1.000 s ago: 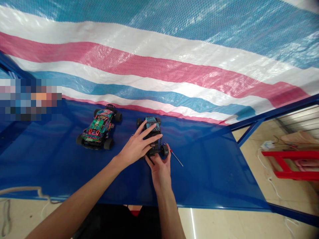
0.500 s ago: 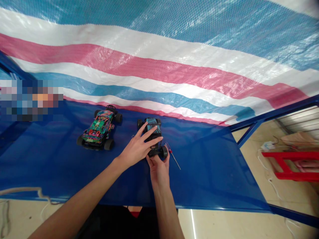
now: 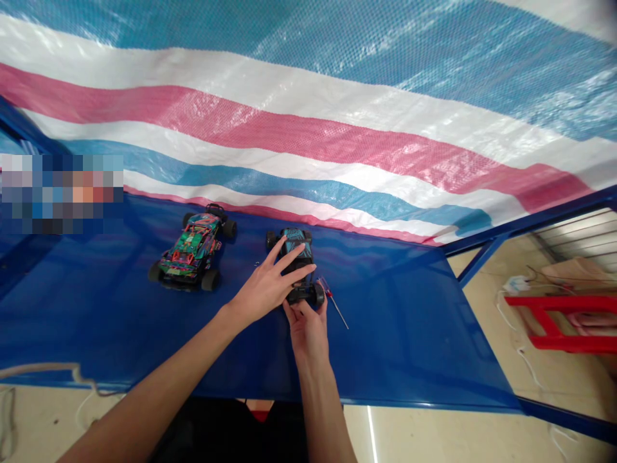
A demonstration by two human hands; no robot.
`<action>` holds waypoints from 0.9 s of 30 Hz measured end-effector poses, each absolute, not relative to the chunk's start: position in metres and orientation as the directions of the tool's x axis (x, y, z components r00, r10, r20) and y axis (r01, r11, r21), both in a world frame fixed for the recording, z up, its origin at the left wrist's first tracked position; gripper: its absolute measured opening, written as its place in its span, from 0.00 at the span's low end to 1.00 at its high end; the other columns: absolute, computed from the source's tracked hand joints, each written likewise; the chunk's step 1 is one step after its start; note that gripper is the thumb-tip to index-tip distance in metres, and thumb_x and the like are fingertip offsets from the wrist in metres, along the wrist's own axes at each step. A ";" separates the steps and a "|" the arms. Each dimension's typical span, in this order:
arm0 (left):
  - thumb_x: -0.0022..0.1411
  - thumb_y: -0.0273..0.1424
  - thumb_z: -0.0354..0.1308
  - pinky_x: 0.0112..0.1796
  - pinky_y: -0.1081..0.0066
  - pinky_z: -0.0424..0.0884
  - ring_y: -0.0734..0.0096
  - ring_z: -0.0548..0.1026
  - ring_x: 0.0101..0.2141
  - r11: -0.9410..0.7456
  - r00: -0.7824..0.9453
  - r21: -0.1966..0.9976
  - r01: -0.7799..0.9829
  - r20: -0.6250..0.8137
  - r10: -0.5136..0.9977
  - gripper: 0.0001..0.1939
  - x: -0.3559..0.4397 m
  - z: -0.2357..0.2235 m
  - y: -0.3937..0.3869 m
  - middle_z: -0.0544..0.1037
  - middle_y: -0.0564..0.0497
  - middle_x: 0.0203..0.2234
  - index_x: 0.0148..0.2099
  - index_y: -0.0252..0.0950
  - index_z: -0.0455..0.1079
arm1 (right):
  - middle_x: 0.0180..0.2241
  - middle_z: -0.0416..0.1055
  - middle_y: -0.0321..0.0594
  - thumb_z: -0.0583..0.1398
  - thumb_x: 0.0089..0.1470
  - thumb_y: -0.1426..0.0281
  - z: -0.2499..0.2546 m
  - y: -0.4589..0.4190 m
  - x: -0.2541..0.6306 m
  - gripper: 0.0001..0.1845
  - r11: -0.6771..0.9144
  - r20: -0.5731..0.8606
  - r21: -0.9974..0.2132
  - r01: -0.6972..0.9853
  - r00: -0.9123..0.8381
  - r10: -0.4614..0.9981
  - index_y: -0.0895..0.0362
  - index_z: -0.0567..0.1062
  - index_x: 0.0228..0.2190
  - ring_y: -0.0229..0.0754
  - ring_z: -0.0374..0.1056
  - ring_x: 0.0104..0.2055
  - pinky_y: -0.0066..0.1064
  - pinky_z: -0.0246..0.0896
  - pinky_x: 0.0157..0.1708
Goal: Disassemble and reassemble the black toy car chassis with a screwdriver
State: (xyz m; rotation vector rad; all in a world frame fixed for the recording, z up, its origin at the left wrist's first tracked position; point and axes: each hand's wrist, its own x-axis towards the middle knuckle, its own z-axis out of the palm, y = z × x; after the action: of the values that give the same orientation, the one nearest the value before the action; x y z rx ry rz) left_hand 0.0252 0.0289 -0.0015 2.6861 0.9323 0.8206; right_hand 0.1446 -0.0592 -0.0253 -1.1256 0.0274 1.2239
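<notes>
A small black toy car with a teal roof (image 3: 292, 244) stands on the blue table (image 3: 409, 334). My left hand (image 3: 266, 287) lies on top of the car with fingers spread, pressing it down. My right hand (image 3: 307, 326) grips the car's near end, fingers pinched at its rear wheel. A thin screwdriver with a red handle (image 3: 334, 304) lies on the table just right of the car, beside my right hand.
A second toy car (image 3: 191, 252), green with red and black parts, sits to the left. A striped blue, white and pink tarp (image 3: 308, 128) hangs behind the table. A red frame (image 3: 554, 318) and cables lie on the floor at right.
Both hands and the black car have shifted very slightly up and away; my right hand has tightened at the car's rear. The green car has not moved.
</notes>
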 end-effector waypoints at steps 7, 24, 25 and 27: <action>0.70 0.19 0.56 0.62 0.41 0.76 0.37 0.46 0.78 -0.785 0.656 0.345 0.514 0.432 0.619 0.33 0.025 -0.002 0.027 0.58 0.46 0.77 0.72 0.48 0.67 | 0.42 0.84 0.34 0.70 0.37 0.78 -0.028 -0.059 0.144 0.56 -0.083 -0.558 -0.664 -0.743 0.419 0.716 0.41 0.61 0.66 0.43 0.83 0.41 0.43 0.80 0.48; 0.68 0.16 0.59 0.63 0.42 0.75 0.34 0.45 0.78 -0.773 0.681 0.302 0.558 0.365 0.634 0.36 0.029 0.006 0.020 0.60 0.41 0.76 0.73 0.48 0.67 | 0.52 0.79 0.44 0.73 0.39 0.69 -0.021 -0.059 0.131 0.53 0.013 -0.452 -0.790 -0.612 0.597 0.662 0.45 0.61 0.65 0.49 0.80 0.47 0.50 0.79 0.48; 0.68 0.16 0.59 0.64 0.41 0.75 0.34 0.45 0.78 -0.767 0.675 0.311 0.561 0.364 0.641 0.35 0.029 0.007 0.022 0.60 0.42 0.76 0.72 0.48 0.67 | 0.52 0.79 0.44 0.72 0.39 0.69 -0.019 -0.058 0.131 0.53 0.012 -0.460 -0.788 -0.615 0.602 0.653 0.45 0.62 0.65 0.48 0.80 0.46 0.49 0.80 0.47; 0.70 0.19 0.58 0.64 0.41 0.74 0.35 0.46 0.78 -0.753 0.657 0.338 0.565 0.367 0.658 0.33 0.031 0.010 0.025 0.60 0.42 0.76 0.72 0.48 0.68 | 0.51 0.80 0.43 0.73 0.37 0.70 -0.016 -0.058 0.132 0.52 0.007 -0.468 -0.785 -0.620 0.599 0.650 0.45 0.63 0.64 0.47 0.80 0.44 0.48 0.80 0.46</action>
State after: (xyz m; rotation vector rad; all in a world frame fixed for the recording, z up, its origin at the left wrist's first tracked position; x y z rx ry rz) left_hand 0.0308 0.0250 0.0100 2.6790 1.0004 0.7088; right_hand 0.1320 -0.0579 -0.0161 -1.2085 -0.0302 0.9931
